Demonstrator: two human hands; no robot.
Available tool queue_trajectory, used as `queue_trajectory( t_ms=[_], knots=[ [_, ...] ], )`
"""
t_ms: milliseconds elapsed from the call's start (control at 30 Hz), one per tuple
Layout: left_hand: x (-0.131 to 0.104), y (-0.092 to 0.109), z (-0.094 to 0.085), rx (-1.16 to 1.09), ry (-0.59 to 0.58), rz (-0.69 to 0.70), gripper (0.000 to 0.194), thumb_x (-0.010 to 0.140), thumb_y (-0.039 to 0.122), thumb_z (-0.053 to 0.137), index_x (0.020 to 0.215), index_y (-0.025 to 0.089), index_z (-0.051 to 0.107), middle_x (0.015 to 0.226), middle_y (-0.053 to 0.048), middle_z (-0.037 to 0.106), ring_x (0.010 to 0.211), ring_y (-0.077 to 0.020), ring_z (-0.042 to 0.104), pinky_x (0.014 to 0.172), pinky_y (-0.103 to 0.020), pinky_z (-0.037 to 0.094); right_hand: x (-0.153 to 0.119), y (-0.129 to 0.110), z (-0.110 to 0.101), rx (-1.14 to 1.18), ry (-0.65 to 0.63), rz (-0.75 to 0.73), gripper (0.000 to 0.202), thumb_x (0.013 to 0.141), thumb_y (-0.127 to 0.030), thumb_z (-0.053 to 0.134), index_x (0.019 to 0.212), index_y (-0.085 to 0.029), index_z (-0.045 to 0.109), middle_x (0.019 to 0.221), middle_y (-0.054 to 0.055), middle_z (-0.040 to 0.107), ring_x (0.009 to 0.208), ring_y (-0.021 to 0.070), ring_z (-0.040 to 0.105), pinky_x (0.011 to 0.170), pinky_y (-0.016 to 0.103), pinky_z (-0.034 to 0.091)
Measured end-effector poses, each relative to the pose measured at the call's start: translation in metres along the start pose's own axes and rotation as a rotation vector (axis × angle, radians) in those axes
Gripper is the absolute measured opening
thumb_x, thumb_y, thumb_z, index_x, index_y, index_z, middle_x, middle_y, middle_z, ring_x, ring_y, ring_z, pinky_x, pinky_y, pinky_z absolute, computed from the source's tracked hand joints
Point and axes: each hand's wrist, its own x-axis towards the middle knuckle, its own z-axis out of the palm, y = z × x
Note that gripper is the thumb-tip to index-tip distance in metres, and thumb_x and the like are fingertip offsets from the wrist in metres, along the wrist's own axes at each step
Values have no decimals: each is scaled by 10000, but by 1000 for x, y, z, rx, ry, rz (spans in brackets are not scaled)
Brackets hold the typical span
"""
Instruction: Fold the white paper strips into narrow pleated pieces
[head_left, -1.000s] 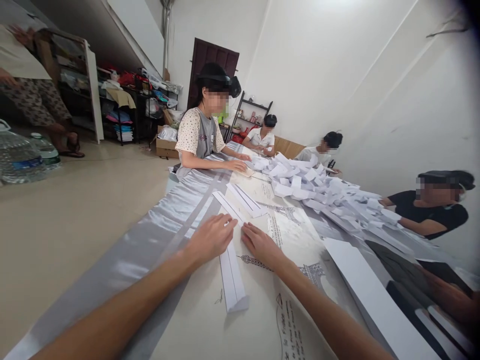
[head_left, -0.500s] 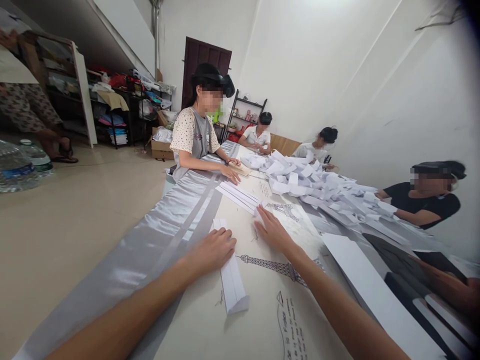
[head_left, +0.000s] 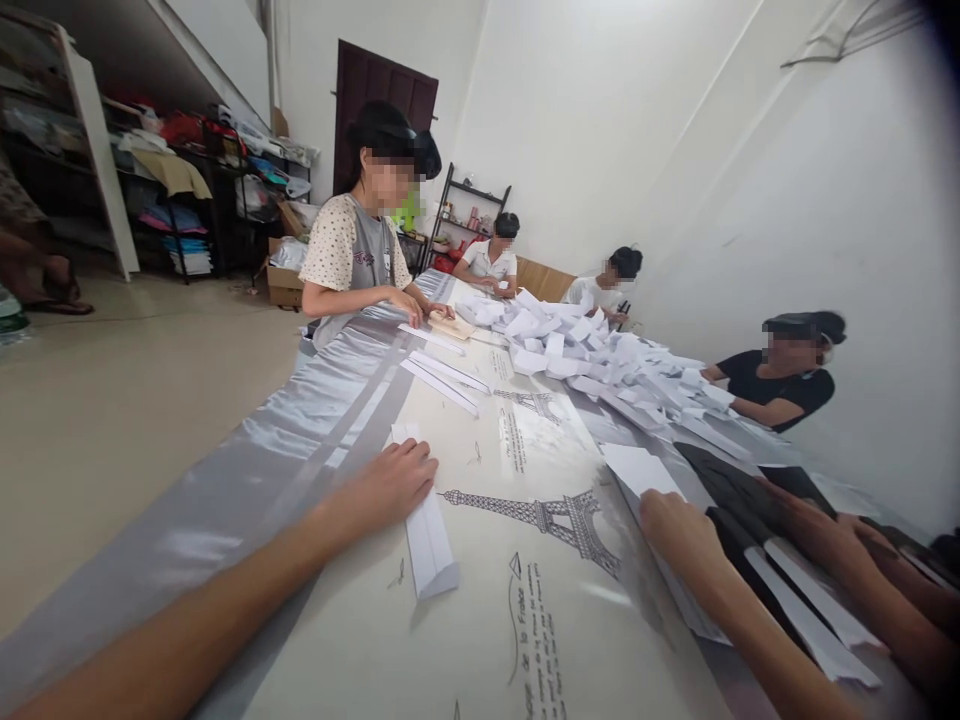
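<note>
My left hand point(head_left: 409, 475) lies on a folded white paper strip point(head_left: 431, 550) with its fingers curled over it, pressing it to the tablecloth. The strip's near end stands up a little in a flap. My right hand point(head_left: 679, 535) is closed at the edge of a stack of white paper sheets point(head_left: 637, 468) on the right of the table; its fingertips are partly hidden. Further up the cloth lie several folded strips point(head_left: 442, 385), apart from both my hands.
A big heap of folded white papers point(head_left: 592, 345) covers the table's far right. Across from me a person in a grey vest point(head_left: 367, 250) handles strips. Other people sit along the right side. A co-worker's hands point(head_left: 817, 540) are close to my right arm, by dark sheets.
My right hand has moved from the middle of the cloth to the paper stack at right, leaving a strip behind. My left hand stays on its strip. The view has turned rightward.
</note>
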Motion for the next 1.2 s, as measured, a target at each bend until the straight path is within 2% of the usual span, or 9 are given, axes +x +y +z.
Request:
queue_trajectory(
  t_ms=[367,500,567,633,733,800,967,1067,1200],
  knots=[
    [-4,3,4,-120,46,10,210,1056,231,412,1143,198,601,1219,-82,628,1166,-216,591,966,-344,486,-5,6,-16,119,1,5,392,1022,-307,416,866,-179,751,923,168,751,861,331,737,667,352,484],
    [-4,6,10,-111,115,1,303,1073,279,386,1292,177,568,1368,-119,588,1297,-222,545,1041,-356,484,-16,7,-51,205,121,-32,409,1026,-359,368,991,-215,749,965,139,759,905,318,720,712,356,487],
    [-3,6,12,-98,138,-19,321,1074,287,386,1310,165,565,1403,-135,567,1320,-230,535,1069,-373,474,-23,-2,-81,475,309,-133,384,993,-439,442,921,-208,740,768,91,726,781,287,697,687,340,481],
    [-3,4,14,-97,146,-37,330,1070,302,400,1318,158,561,1422,-145,556,1335,-245,527,1090,-399,462,-28,-18,-110,795,382,-236,440,975,-551,468,835,-211,710,684,48,667,671,239,635,592,309,452],
    [-3,2,17,-108,104,-56,342,1065,340,415,1329,169,550,1438,-138,557,1355,-257,515,1105,-410,449,-26,-57,-130,1306,190,-336,445,942,-607,538,974,-195,701,774,41,683,610,183,594,482,259,406],
    [-4,2,18,-112,60,-71,333,1064,347,413,1315,179,553,1413,-126,582,1341,-259,529,1102,-406,448,-20,-90,-120,1466,80,-306,463,921,-625,560,1076,-202,667,786,32,685,556,158,565,452,246,390],
    [-3,6,15,-109,43,-125,399,1049,332,436,1404,156,478,1359,-143,606,1289,-285,562,1072,-442,468,-7,-158,-56,1318,-81,-374,510,888,-631,515,1135,-199,626,615,1,608,513,206,554,499,329,458],
    [-1,11,16,-93,102,-117,421,1048,327,439,1428,147,464,1408,-159,572,1326,-296,527,1098,-459,444,-10,-172,-32,1232,-35,-394,441,920,-542,500,1193,-218,624,628,-3,579,648,244,580,657,377,478],
    [0,19,17,-101,131,-37,355,1071,325,399,1344,169,565,1407,-144,578,1315,-281,533,1106,-458,435,-14,-172,-27,992,23,-471,465,975,-439,417,1356,-213,559,832,48,671,854,282,628,780,411,474]
  ],
)
